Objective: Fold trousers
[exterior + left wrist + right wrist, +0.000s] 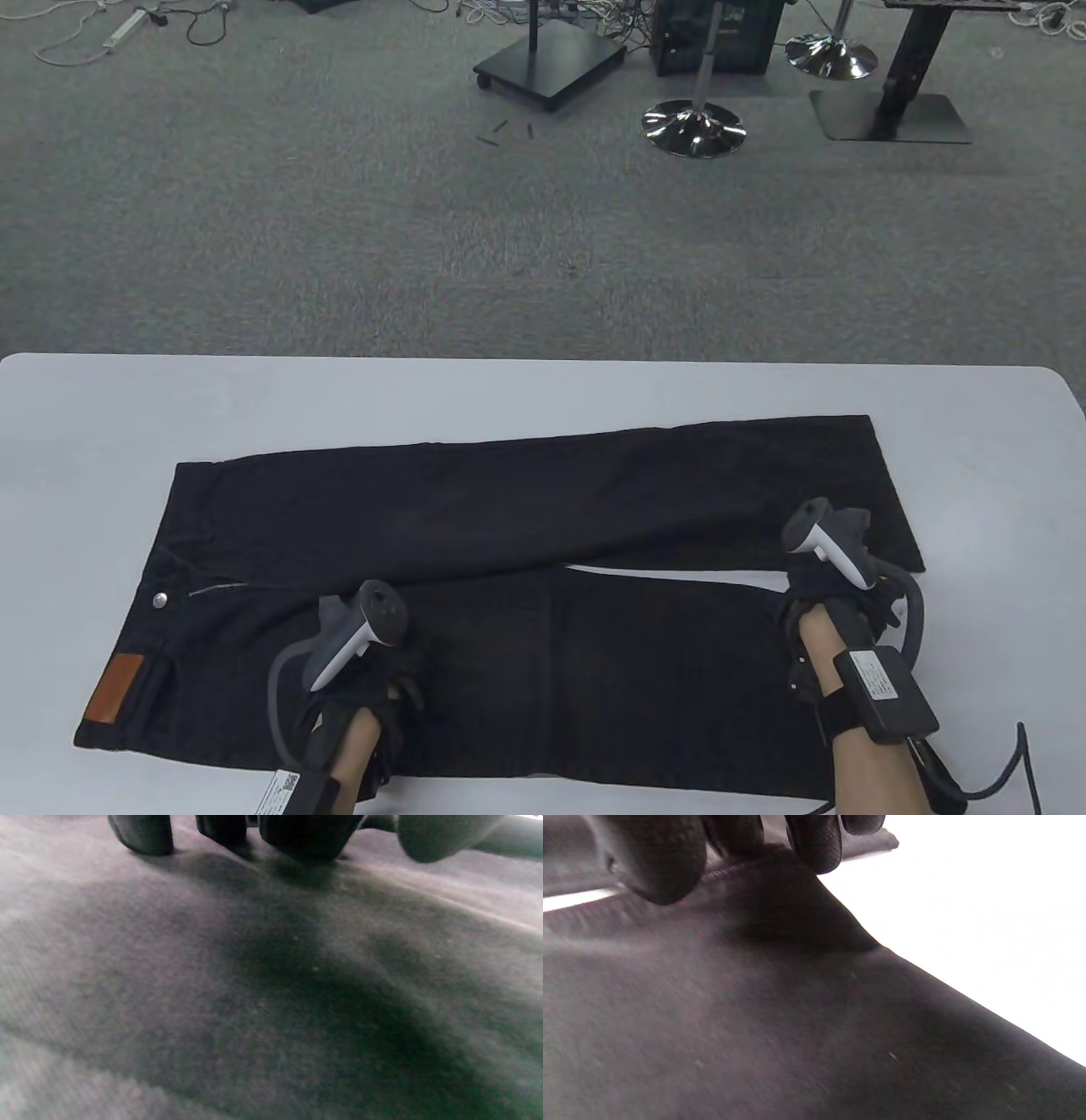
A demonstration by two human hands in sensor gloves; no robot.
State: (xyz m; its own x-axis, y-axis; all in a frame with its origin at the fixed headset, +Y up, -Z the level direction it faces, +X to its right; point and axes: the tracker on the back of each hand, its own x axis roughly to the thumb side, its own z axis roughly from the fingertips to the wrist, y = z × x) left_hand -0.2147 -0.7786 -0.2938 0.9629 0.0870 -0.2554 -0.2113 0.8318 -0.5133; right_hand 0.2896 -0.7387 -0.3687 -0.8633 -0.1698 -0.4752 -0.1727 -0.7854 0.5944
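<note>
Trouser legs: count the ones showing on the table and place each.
2. The far leg runs from the waist at left to its hem at far right. The near leg lies along the table's front edge, under the left hand and right hand.

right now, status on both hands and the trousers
Left hand rests flat on the near leg by the crotch. Right hand pinches the near leg's hem, lifting it. Black trousers spread flat on white table, legs apart, unfolded. Nothing in the way.
</note>
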